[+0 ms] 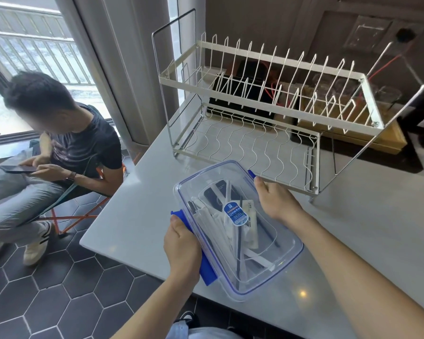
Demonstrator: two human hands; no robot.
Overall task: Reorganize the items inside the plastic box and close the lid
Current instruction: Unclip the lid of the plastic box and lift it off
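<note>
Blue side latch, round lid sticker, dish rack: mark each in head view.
blue side latch [207, 267], head view, on the flap's lower part.
round lid sticker [235, 213], head view, its centre.
dish rack [283, 61], head view, top rail.

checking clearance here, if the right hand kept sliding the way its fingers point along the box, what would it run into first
Probably the dish rack. The right hand lies on the far side of the box, fingers pointing away toward the rack's lower tier, with only a strip of bare table between. Depth is unclear, so it might stop short.
</note>
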